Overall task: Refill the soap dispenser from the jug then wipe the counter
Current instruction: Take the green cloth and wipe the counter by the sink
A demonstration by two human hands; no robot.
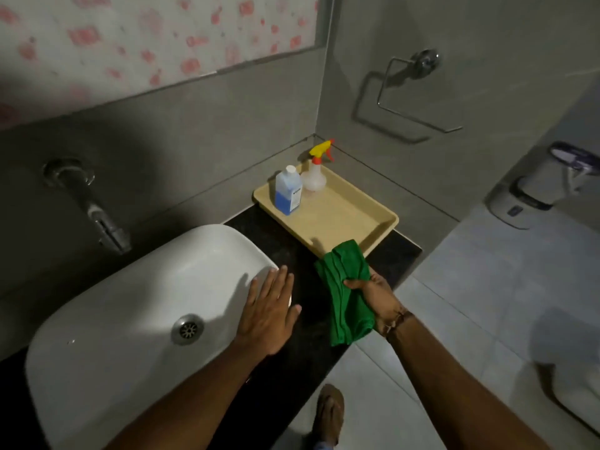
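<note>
Fingers (352, 283) gripping crumpled green cloth (349, 295), jug (287, 192) half-full of blue liquid

Bare forearms, perhaps a wrist thread (401, 316)

A white basin (136, 287) fills the near left, a metal drain (188, 329) at its bottom. A chrome tap (97, 216) juts from the grey wall above it. Far right, a chrome towel ring (418, 102) hangs on the side wall — bare. A beige tray (344, 216) holds a spray bottle (315, 170) with a yellow trigger head — upright, at the tray's far corner.
</note>
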